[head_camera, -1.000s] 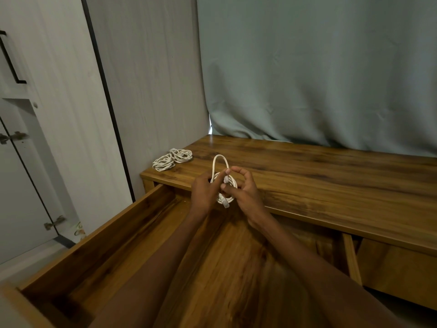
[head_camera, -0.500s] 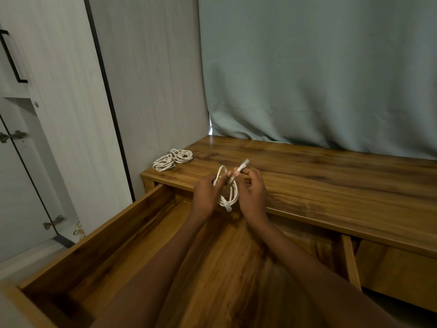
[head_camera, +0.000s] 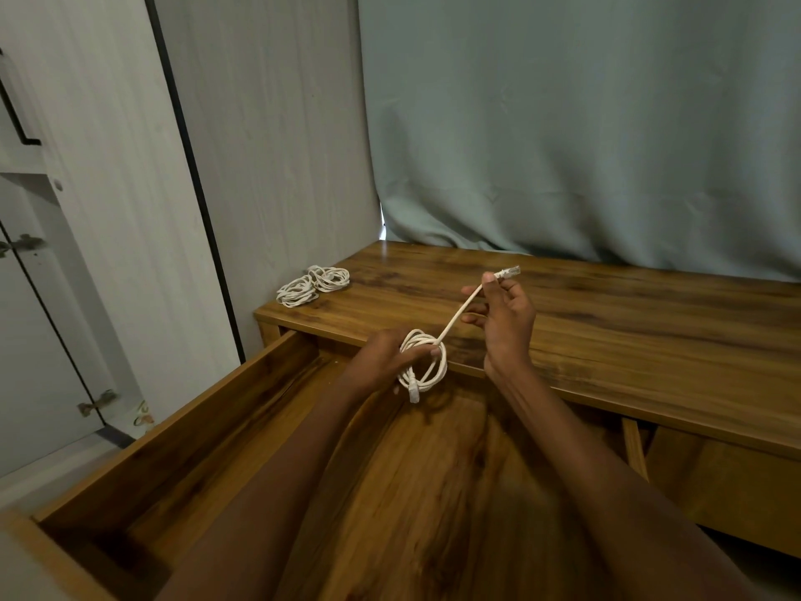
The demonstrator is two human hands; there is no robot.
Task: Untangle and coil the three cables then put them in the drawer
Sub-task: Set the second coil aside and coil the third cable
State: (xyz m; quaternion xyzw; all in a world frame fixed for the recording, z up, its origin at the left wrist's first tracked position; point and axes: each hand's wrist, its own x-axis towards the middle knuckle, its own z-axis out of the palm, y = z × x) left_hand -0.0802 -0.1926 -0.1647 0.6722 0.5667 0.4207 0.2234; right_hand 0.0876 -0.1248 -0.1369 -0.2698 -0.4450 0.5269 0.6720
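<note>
A white cable [head_camera: 433, 366] is wound into a small coil above the open wooden drawer [head_camera: 242, 409]. My left hand [head_camera: 383, 362] grips that coil, and one plug hangs down from it. My right hand [head_camera: 505, 318] pinches the cable's free end near its clear plug [head_camera: 510, 272] and holds it taut, up and to the right of the coil. Two more white coiled cables [head_camera: 314, 285] lie side by side on the far left corner of the wooden tabletop [head_camera: 628, 323].
A grey-green curtain [head_camera: 585, 123] hangs behind the tabletop. A pale wood-grain panel [head_camera: 268, 145] and white cupboard doors [head_camera: 34, 297] stand to the left. A second, shut drawer front [head_camera: 728, 483] sits below the tabletop on the right.
My right hand has pulled the cable's free end out of the coil, up and to the right, until it runs straight. My left hand keeps hold of the coil.
</note>
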